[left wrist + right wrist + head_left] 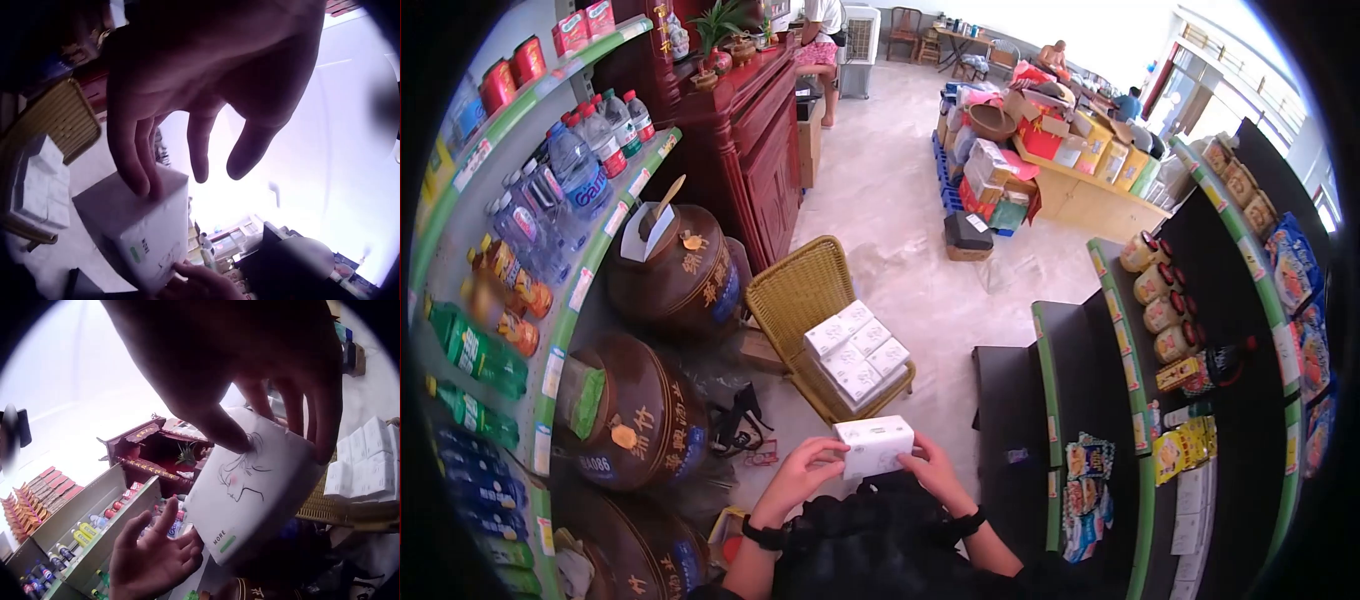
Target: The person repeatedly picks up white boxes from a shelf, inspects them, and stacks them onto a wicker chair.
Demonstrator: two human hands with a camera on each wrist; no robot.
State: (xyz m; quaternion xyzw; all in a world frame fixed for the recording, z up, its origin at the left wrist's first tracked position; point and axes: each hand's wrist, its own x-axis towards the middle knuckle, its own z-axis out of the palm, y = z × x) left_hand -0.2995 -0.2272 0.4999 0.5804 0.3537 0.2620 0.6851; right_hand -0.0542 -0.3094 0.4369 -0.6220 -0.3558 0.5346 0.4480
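A white tissue pack [874, 440] with a line-drawn face and green mark is in front of the person's body. My right hand [935, 474] grips it, thumb [228, 432] on the drawn face and fingers around the far side. At the pack's left end is my left hand [808, 468], its fingers relaxed and its thumb away from the pack. In the left wrist view its fingertips overlap the pack [153, 228]. Beyond the hands, a woven chair [798, 290] bears a stack of similar white packs [855, 350].
Left are drink shelves [600, 215] and large brown jars [640, 410]. Dark shelving [1010, 400] with snack bags [1088, 485] and food jars [1155, 290] stands right. Farther off are a red wooden cabinet [765, 150], a box-laden counter [1090, 195] and other people.
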